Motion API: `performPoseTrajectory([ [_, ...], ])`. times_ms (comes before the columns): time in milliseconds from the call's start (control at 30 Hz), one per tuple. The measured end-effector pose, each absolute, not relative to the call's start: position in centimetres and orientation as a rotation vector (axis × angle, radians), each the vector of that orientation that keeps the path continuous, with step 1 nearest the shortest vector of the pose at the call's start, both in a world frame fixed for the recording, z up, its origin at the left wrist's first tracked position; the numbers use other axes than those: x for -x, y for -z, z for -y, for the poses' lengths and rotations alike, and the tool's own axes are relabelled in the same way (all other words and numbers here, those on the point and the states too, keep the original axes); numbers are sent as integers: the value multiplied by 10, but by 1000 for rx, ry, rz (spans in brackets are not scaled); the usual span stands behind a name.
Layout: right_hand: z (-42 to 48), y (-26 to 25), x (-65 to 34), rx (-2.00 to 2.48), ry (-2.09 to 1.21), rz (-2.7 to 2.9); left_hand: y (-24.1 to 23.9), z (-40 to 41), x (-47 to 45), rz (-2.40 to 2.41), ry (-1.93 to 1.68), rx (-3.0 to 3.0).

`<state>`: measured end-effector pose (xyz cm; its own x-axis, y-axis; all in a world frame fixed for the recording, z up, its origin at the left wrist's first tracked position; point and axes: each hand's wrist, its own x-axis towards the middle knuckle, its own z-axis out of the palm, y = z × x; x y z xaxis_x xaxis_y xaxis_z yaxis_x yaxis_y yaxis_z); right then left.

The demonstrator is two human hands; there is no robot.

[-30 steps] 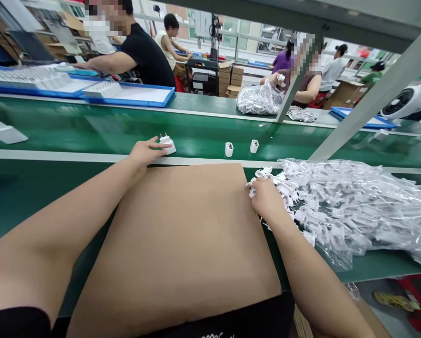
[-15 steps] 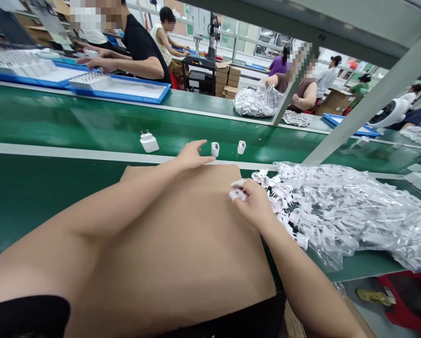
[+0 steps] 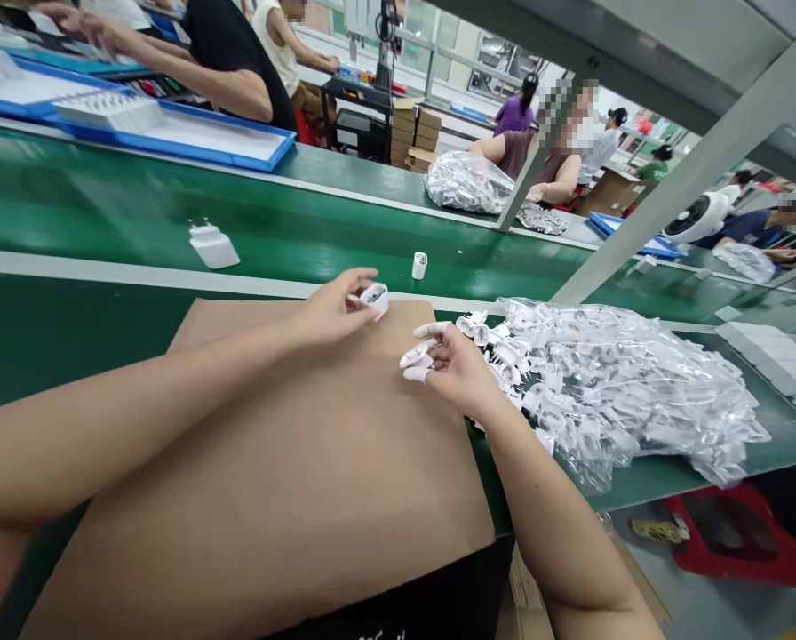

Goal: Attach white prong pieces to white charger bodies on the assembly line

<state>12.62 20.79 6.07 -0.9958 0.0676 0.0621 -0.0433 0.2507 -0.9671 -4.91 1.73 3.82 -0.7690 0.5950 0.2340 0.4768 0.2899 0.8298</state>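
The white bits [image 3: 417, 357] at the right hand [image 3: 457, 369] are too small to tell apart.

White square charger shell [image 3: 374, 299], hollow end showing, pinched in the left fingers [image 3: 356, 283]; a heap of white plug pieces [image 3: 591, 382] in clear plastic, spilling just beside the right fingers [image 3: 446, 348].

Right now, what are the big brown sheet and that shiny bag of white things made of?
The brown sheet looks like cardboard: matte and tan, with no shine. The bag seems to be thin clear plastic: glossy and crinkled, with the white pieces showing through it.
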Motion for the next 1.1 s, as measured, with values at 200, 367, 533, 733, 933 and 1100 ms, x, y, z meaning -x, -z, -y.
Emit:
performPoseTrajectory([
  [200, -204, -71, -127, 6, -1897, 2342, -27, 21, -22, -1978, -1306, -1305],
  [367, -199, -74, -131, -21, -1793, 2449, -19, 13, -34, -2037, -1449, -1198],
  [533, -193, -74, -130, 90, -2004, 2331, -16, 11, -30, -2065, -1458, -1194],
  [733, -182, -69, -129, 26, -1602, 2469, -13, 11, -28, -2059, -1482, -1203],
  [933, -178, -67, -131, -358, -805, 2622, -16, 10, -27, -1994, -1504, -1139],
  [1100, -174, -66, -130, -426, -515, 2684, -16, 10, -28, -1964, -1516, -1116],
])
